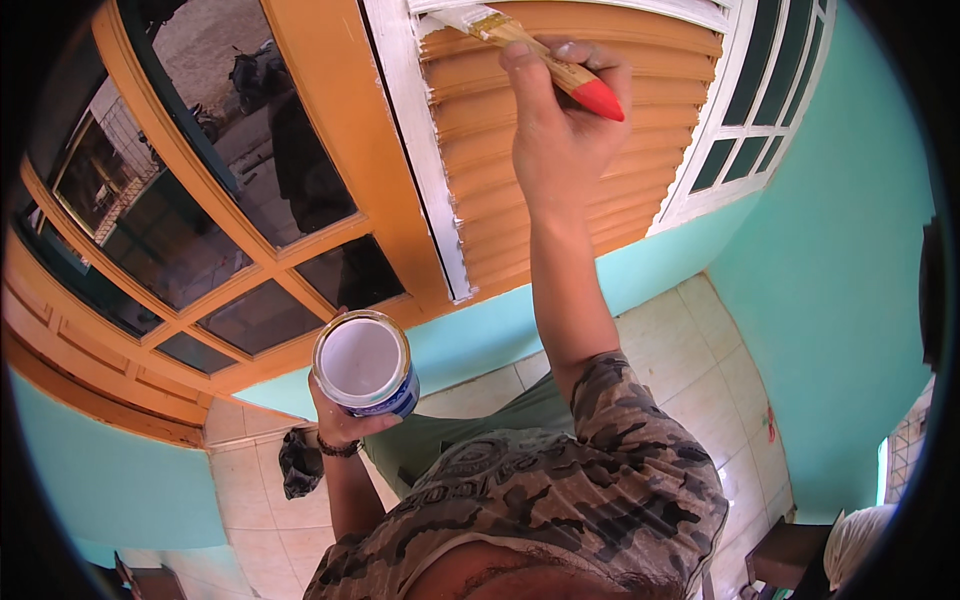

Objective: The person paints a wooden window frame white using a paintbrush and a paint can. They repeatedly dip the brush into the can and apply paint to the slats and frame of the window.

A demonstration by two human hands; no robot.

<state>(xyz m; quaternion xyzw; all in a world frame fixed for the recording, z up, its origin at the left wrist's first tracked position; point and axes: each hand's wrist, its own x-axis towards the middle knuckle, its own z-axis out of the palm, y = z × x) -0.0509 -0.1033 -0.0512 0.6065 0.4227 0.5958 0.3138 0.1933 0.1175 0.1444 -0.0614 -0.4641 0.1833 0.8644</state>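
My right hand [560,130] grips a wooden paintbrush [565,75] with a red-tipped handle, its bristles loaded with white paint at the upper-left corner of an orange louvred shutter panel [565,210]. The vertical frame strip [420,150] left of the slats carries white paint with rough edges, as does the top strip. Low at the centre-left, my left hand [340,420] holds an open tin [362,362] with white inside and a blue label.
An orange window frame [270,270] with dark panes fills the left side. A white-framed window [745,130] is at upper right. Turquoise walls [820,300] surround a tiled floor [270,500]; a black bag [300,462] lies on it, and dark furniture [790,550] sits at lower right.
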